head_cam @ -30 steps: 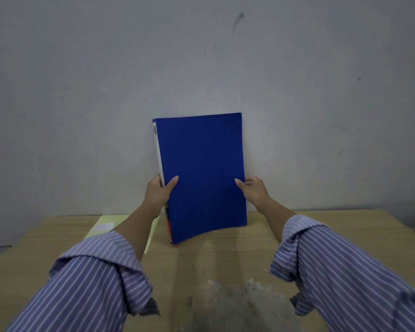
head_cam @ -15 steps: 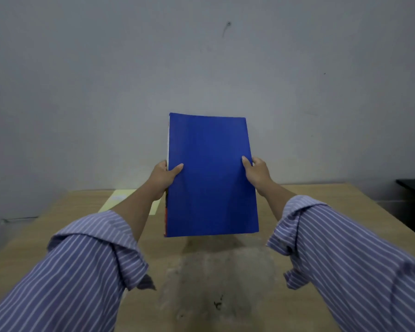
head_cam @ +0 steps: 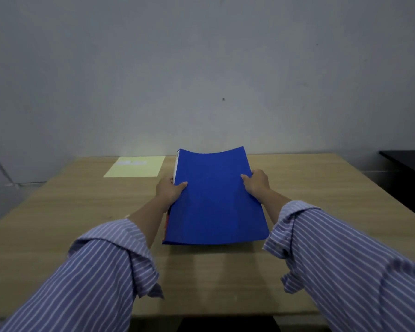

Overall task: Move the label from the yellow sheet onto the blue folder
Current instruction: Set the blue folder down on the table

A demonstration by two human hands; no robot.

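Both hands, left hand and right hand, grip the flat blue plastic folder by its side edges, fingers closed on it, keeping it level above the wooden desk near the pale yellow sheet.

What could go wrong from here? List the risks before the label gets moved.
1. The blue plastic folder bows between the left hand and right hand; set down carelessly, it may flop or slide on the wooden table.
2. The small white label on the pale yellow paper sheet lies far off to the left, an awkward reach.
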